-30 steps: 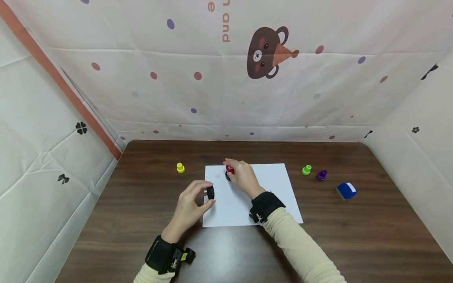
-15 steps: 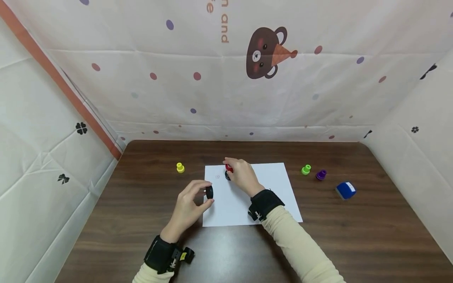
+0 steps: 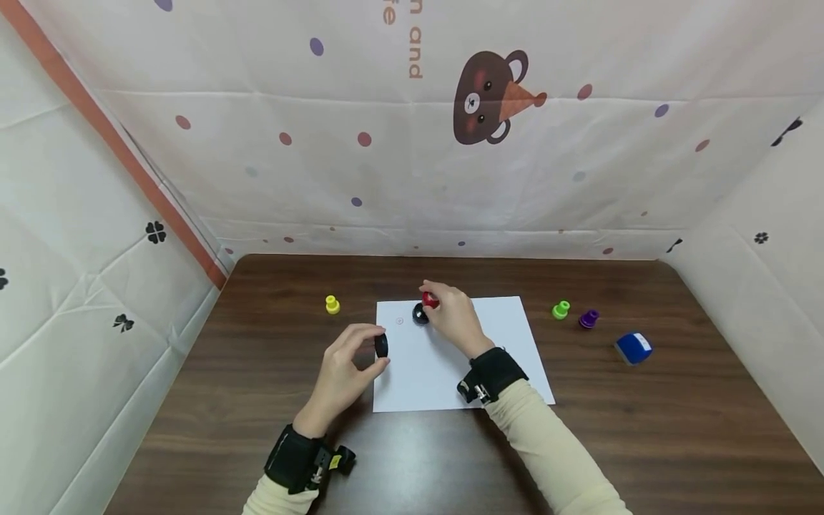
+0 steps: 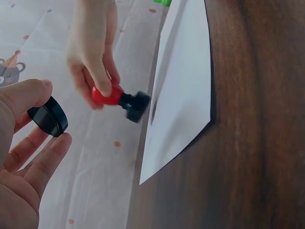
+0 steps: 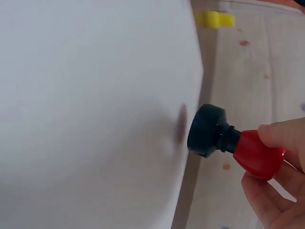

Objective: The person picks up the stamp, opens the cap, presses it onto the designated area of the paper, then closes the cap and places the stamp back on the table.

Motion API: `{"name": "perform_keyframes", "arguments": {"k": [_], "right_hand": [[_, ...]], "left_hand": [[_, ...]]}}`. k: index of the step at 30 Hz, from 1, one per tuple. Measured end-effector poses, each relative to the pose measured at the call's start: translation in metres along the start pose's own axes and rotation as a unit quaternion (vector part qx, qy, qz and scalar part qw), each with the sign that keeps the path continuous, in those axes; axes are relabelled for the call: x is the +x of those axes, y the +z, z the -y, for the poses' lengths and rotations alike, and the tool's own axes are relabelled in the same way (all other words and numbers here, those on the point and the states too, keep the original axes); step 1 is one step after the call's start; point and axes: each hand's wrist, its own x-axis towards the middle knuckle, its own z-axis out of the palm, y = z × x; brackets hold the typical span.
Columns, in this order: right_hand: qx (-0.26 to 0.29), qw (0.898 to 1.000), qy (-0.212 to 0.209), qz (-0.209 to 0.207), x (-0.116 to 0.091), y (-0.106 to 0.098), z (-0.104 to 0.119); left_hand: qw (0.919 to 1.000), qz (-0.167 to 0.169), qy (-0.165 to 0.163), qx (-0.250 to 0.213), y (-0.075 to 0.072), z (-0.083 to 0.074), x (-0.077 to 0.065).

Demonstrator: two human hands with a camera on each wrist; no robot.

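Note:
My right hand point(image 3: 453, 318) grips a stamp by its red knob point(image 5: 259, 155). The stamp's round black base point(image 5: 207, 130) hangs just above a sheet of white paper point(image 3: 450, 372), a narrow gap showing in both wrist views. Between thumb and fingertips, my left hand point(image 3: 341, 372) pinches a round black cap point(image 4: 49, 118) on edge, at the paper's left side. The cap's hollow side shows in the left wrist view. A small faint round mark point(image 3: 400, 321) lies on the paper near its upper left. Beside the stamp base, a blurred reddish mark point(image 5: 181, 125) shows on the sheet.
A small yellow peg-shaped piece point(image 3: 332, 305) stands left of the paper. To the right are a green one point(image 3: 561, 310), a purple one point(image 3: 589, 319) and a blue block with a white label point(image 3: 634, 348). Printed cloth point(image 3: 290, 172) hangs behind the brown table point(image 3: 644, 429).
My right hand has raised the stamp off the paper and shifted it slightly to the right. The left hand keeps the cap in nearly the same place.

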Motion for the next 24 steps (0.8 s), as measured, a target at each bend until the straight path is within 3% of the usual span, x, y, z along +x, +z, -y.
{"name": "perform_keyframes", "arguments": {"k": [5, 10, 17, 24], "right_hand": [[0.072, 0.995, 0.041, -0.06, -0.005, -0.018, -0.014], [0.139, 0.981, 0.108, -0.08, -0.015, -0.038, -0.025], [0.231, 0.949, 0.206, -0.055, -0.038, -0.054, -0.027], [0.323, 0.913, 0.249, -0.001, -0.061, -0.055, -0.024]], "left_hand": [[0.9997, -0.024, 0.002, -0.003, 0.004, 0.0, 0.001], [0.9989, -0.04, -0.01, -0.022, 0.01, -0.003, 0.003], [0.9973, -0.046, -0.021, -0.054, 0.021, -0.008, 0.005], [0.9943, -0.039, -0.021, -0.097, 0.034, -0.012, 0.005]]}}
